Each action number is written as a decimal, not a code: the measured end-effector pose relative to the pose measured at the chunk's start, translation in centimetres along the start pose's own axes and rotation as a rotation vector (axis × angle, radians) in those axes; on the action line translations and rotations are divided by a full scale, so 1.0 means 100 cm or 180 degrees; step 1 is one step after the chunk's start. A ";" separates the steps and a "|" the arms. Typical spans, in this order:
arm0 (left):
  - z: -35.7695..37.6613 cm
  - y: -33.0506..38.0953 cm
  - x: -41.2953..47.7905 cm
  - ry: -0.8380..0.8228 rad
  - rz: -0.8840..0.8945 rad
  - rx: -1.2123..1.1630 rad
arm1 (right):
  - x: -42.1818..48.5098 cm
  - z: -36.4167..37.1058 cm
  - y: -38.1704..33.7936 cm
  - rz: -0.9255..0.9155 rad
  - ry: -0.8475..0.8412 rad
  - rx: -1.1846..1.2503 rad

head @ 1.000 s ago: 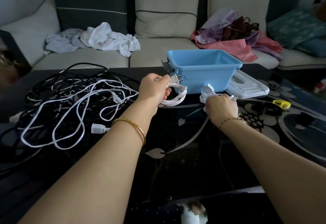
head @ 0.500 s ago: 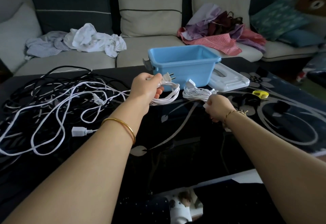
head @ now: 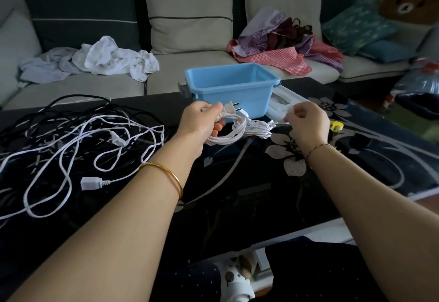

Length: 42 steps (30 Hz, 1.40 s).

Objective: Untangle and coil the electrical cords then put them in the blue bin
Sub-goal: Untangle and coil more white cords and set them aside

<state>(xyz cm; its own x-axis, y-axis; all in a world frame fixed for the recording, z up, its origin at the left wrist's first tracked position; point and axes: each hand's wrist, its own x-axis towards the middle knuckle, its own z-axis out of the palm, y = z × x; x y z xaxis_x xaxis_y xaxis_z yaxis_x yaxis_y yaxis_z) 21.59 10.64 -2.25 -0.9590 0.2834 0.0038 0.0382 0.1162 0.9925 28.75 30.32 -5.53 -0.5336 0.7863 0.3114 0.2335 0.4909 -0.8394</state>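
Item, far left: loose tangle of black and white electrical cords (head: 71,135), spread over the left part of the black glass table with silver flower pattern (head: 237,182); one white cord ends in a white rectangular socket piece (head: 89,182) at the tangle's near edge. Item, centre-left: left hand (head: 202,121), gold bangle (head: 166,173) on the wrist, fingers curled round a coiled white flat cord (head: 225,136); its white two-pin plug (head: 229,108) sticks up beside the thumb, and the loops hang below the hand, just above the table. Item, centre: bundle of thin white cord (head: 259,128), lying on the table between the two hands and touching the held coil. Item, behind both: open rectangular blue plastic bin (head: 232,87), upright on the table's far edge, no cord visible inside; a white plastic lid (head: 285,102) lies flat just beside its right side. Item, centre-right: right hand (head: 306,123), thin bracelet (head: 318,147) on the wrist, raised in front of the lid with fingers curled inward; whether thumb and forefinger pinch a cord end cannot be told, white lying against white there. Item, right: small yellow object (head: 336,125) on the table just past the right hand.
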 end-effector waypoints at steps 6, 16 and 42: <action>-0.009 -0.003 0.001 -0.0094 0.0221 0.0268 | -0.022 0.006 -0.053 -0.0256 -0.1315 0.1386; -0.033 -0.009 -0.001 -0.0150 0.0404 0.0712 | -0.053 0.024 -0.092 -0.0153 -0.2771 0.1565; -0.038 0.004 -0.003 -0.0107 0.0534 0.0884 | -0.065 0.030 -0.111 -0.2681 -0.1606 -0.2182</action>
<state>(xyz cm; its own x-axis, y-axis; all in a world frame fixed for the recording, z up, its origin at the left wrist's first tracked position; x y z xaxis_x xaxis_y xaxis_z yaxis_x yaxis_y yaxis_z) 20.87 7.02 -1.40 -0.9231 0.3515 0.1559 0.2747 0.3192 0.9070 27.15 18.67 0.38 -0.9497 -0.0389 0.3108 -0.0395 0.9992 0.0045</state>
